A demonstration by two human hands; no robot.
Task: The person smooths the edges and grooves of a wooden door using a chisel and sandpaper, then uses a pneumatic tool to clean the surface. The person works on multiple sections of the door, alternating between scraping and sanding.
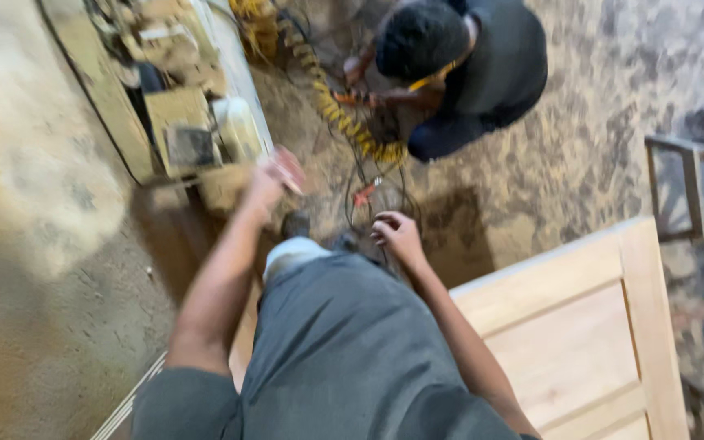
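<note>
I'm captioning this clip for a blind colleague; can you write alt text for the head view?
Looking down, the person's left hand is raised and motion-blurred, while the right hand hangs open above dark cables on a dusty floor. A pale wooden door panel lies at right; another person crouches beside a yellow coiled hose.

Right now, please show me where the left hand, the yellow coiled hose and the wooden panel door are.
left hand (275, 175): head view, on the blurred palm and knuckles.
yellow coiled hose (352, 126): head view, on the middle coils on the floor.
wooden panel door (568, 354): head view, on its recessed pale panel.
</note>
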